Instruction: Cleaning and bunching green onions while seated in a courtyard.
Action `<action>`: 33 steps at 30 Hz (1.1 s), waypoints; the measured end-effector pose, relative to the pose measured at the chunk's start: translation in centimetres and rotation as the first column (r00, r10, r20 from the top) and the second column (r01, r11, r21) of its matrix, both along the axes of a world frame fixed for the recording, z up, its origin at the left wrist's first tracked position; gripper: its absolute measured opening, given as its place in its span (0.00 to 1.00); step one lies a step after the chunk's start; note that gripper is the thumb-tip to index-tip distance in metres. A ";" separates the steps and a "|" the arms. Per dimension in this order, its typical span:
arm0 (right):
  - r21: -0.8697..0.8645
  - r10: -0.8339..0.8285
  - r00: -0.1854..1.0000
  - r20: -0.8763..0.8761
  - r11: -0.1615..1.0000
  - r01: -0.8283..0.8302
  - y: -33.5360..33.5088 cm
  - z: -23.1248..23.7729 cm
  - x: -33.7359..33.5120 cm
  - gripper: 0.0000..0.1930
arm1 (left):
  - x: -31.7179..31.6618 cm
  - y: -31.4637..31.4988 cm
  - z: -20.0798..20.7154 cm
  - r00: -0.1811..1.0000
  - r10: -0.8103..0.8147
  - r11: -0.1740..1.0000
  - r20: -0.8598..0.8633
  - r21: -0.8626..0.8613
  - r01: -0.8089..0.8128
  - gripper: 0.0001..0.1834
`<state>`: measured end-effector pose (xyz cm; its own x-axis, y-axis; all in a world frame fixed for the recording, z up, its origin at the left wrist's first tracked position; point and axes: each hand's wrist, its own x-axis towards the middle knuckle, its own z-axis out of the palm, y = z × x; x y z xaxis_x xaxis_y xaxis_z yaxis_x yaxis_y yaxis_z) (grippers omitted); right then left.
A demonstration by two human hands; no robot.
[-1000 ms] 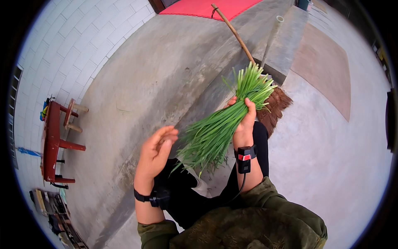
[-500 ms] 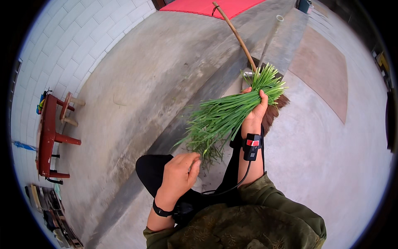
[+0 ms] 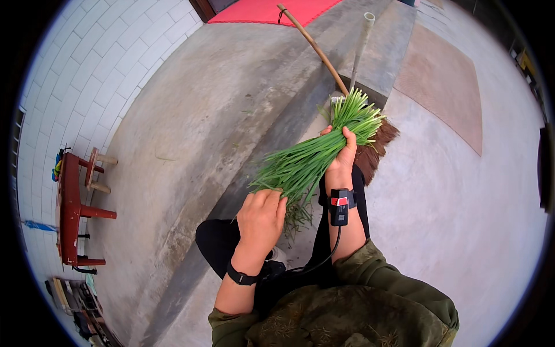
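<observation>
A thick bunch of garlic chives (image 3: 306, 163) lies slantwise in front of me, its pale cut ends up at the right and its green leaf tips down at the left. My right hand (image 3: 341, 151) is wrapped round the bunch near the pale ends, thumb on top. At the leaf tips, my left hand (image 3: 261, 217) has its fingers curled together on the ends of the leaves; its fingertips are partly hidden. Loose green trimmings (image 3: 298, 218) lie on the ground below the bunch, between my legs.
A brown broom head (image 3: 377, 151) rests past my right hand, and a wooden handle (image 3: 315, 49) and a pale pole (image 3: 361, 49) rise beyond. The concrete step edge (image 3: 248, 156) runs diagonally. A red bench (image 3: 70, 208) and small stool (image 3: 92, 169) stand left by the white wall.
My left hand has moved up and right from below the leaves onto their tips. My right hand has shifted slightly left with the bunch.
</observation>
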<state>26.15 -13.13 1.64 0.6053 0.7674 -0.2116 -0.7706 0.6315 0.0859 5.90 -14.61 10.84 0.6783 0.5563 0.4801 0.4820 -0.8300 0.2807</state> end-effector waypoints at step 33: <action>-0.040 0.045 0.999 -0.004 0.998 -0.046 0.2 -1.0 -0.3 0.14 | -0.6 3.8 0.6 0.997 -0.047 0.986 0.062 -0.156 0.056 0.04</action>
<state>25.81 -12.94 0.65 0.5692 0.7850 -0.2445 -0.7984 0.5987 0.0638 5.26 -10.80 11.43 0.6818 0.5929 0.4285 0.4189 -0.7966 0.4357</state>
